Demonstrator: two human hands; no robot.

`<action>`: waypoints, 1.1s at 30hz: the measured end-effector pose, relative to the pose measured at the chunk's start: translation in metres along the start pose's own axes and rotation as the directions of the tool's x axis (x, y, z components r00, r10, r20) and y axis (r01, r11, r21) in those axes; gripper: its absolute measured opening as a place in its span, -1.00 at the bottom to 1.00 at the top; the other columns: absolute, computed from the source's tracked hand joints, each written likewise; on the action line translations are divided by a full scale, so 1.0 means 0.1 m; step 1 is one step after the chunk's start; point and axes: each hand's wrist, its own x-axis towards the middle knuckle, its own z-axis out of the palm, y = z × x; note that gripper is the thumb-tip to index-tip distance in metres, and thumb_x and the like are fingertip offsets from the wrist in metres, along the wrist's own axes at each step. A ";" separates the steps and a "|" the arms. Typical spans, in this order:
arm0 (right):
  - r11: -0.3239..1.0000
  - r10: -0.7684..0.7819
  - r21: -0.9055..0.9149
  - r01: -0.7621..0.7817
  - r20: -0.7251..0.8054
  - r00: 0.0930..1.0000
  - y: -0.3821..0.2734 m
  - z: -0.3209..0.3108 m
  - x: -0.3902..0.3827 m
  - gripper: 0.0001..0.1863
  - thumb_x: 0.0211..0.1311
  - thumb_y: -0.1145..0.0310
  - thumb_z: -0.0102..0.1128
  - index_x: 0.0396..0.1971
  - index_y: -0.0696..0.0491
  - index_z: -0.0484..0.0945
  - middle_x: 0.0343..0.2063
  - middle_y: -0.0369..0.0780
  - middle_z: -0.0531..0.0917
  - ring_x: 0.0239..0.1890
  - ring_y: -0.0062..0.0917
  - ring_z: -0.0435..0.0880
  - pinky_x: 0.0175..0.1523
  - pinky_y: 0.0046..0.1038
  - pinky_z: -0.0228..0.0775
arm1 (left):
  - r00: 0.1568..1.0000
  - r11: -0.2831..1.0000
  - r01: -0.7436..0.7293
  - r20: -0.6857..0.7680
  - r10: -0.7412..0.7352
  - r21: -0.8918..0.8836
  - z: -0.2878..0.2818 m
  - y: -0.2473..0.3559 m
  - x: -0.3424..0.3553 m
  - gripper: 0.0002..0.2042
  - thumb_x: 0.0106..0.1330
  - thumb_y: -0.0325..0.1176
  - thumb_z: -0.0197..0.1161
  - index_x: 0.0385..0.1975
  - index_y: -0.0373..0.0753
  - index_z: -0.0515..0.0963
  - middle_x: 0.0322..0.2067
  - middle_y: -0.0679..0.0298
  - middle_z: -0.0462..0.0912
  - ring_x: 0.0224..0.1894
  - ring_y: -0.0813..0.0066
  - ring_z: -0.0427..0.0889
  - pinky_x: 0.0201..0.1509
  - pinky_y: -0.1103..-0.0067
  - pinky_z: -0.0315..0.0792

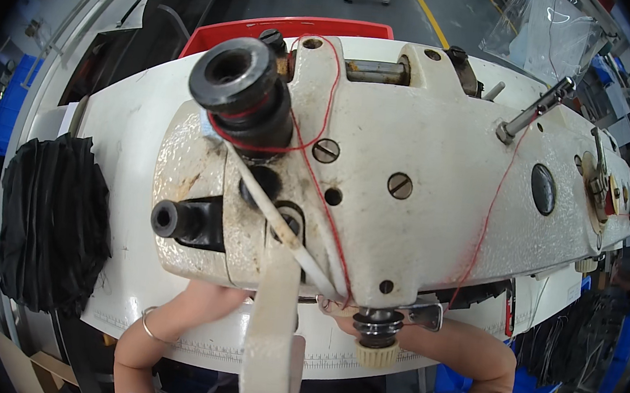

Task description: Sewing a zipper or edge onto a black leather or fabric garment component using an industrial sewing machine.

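Note:
A white industrial sewing machine fills the middle of the view, its arm hiding the needle area. My left hand reaches in under the machine's left end, with a bracelet at the wrist; its fingers are out of sight. From the right, my right hand comes in below the head beside a cream knob. The head covers its fingers too. Red thread loops round a dark round fitting and runs down the machine's front. What either hand touches is hidden.
A thick stack of black pleated cloth lies on the white table's left side. More black cloth hangs at the right. Behind the machine sits a red tray; a clear plastic bag hangs at the far right.

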 end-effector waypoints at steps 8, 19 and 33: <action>0.991 -0.045 -0.128 0.035 -0.075 0.996 0.06 -0.32 0.00 -0.81 -0.18 0.41 0.08 -0.48 0.12 0.55 -0.28 -0.25 0.54 -0.16 -0.45 0.55 -0.11 -0.41 0.46 | 0.812 0.692 -0.584 0.297 0.502 0.424 0.41 -0.65 -0.12 -0.48 0.28 -0.29 0.08 0.20 -0.35 0.15 0.07 0.09 0.40 0.01 0.42 0.47 0.02 0.49 0.45; 0.986 -0.017 -0.168 0.005 -0.069 0.997 0.05 -0.33 0.01 -0.81 -0.15 0.38 0.06 -0.47 0.10 0.53 -0.31 -0.25 0.55 -0.17 -0.44 0.54 -0.05 -0.35 0.42 | 0.868 0.858 -0.440 0.371 0.330 0.267 0.43 -0.62 -0.06 -0.42 0.30 -0.27 0.04 0.27 -0.31 0.03 0.14 0.09 0.30 0.05 0.48 0.43 0.02 0.51 0.45; 0.984 -0.033 -0.179 0.023 -0.056 0.998 0.05 -0.38 0.04 -0.85 -0.21 0.38 0.06 -0.56 0.09 0.51 -0.33 -0.27 0.54 -0.17 -0.47 0.52 -0.09 -0.40 0.44 | 0.985 0.955 -0.088 0.121 0.126 -0.284 0.11 -0.01 -0.06 -0.63 0.31 -0.32 0.02 0.07 -0.34 0.36 0.02 0.14 0.49 0.03 0.38 0.50 0.14 0.48 0.39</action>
